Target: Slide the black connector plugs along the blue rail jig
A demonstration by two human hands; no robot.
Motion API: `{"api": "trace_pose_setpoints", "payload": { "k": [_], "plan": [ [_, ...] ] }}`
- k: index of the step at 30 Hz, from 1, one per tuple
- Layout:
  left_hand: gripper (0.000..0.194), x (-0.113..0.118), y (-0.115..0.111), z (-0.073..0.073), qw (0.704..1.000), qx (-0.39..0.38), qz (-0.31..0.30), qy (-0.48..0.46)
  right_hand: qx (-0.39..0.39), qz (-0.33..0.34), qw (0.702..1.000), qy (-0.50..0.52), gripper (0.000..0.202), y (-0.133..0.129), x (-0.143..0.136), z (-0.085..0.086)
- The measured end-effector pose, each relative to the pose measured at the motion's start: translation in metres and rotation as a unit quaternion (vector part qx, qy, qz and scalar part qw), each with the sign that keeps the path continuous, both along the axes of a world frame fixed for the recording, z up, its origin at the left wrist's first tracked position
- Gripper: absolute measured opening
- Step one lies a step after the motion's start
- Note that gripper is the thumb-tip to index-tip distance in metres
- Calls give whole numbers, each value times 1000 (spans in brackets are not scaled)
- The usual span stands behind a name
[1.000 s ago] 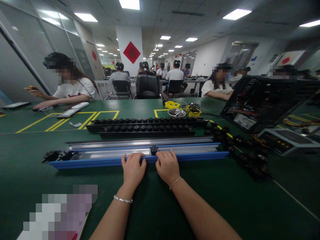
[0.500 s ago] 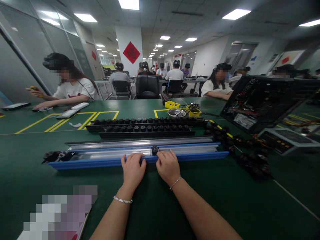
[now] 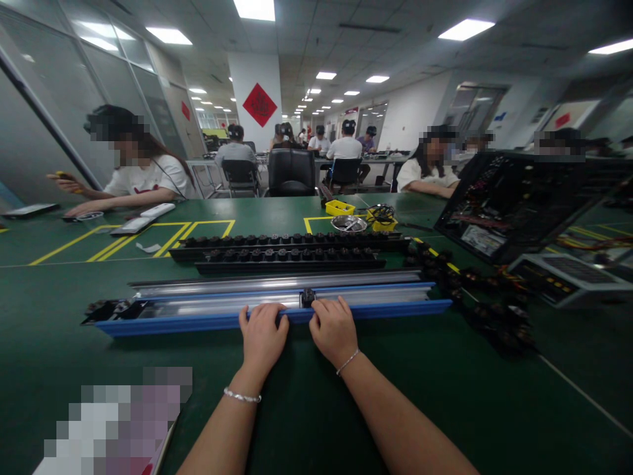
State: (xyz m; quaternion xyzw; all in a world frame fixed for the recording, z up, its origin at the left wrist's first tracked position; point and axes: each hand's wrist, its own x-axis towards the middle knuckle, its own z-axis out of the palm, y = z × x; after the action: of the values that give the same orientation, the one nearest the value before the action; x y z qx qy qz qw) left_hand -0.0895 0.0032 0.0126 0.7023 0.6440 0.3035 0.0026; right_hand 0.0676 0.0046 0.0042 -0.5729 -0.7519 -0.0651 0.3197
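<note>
A long blue channel rail [image 3: 395, 310] with a shiny metal inside lies across the green table in front of me. My left hand [image 3: 264, 333] grips its near edge, fingers bent over the wall and thumb at the front. Just to the right, my right hand [image 3: 335, 328] is closed at the same wall, its fingertips against a small black wheel block [image 3: 307, 298] seated in the channel. The fingers partly hide how that block is held. More black wheel blocks [image 3: 116, 310] sit at the rail's left end.
Behind the blue rail lie a plain rail [image 3: 277, 282] and two black rails lined with wheels [image 3: 291, 254]. Loose black wheel pieces [image 3: 509, 323] lie at right, near an open computer case [image 3: 524, 204] and a grey power supply [image 3: 573, 280]. Beyond are a metal bowl [image 3: 349, 223] and seated people.
The black wheel block has shifted very slightly to the right along the channel, together with my right hand. My left hand stays in place on the rail.
</note>
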Motion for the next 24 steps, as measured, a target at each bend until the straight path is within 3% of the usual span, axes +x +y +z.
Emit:
{"api": "trace_pose_setpoints", "payload": {
  "k": [24],
  "plan": [
    [18, -1, 1, -2, 1000, -1, -2, 2, -2, -28, 1000, 1, 19, -1, 5, 2]
  ]
}}
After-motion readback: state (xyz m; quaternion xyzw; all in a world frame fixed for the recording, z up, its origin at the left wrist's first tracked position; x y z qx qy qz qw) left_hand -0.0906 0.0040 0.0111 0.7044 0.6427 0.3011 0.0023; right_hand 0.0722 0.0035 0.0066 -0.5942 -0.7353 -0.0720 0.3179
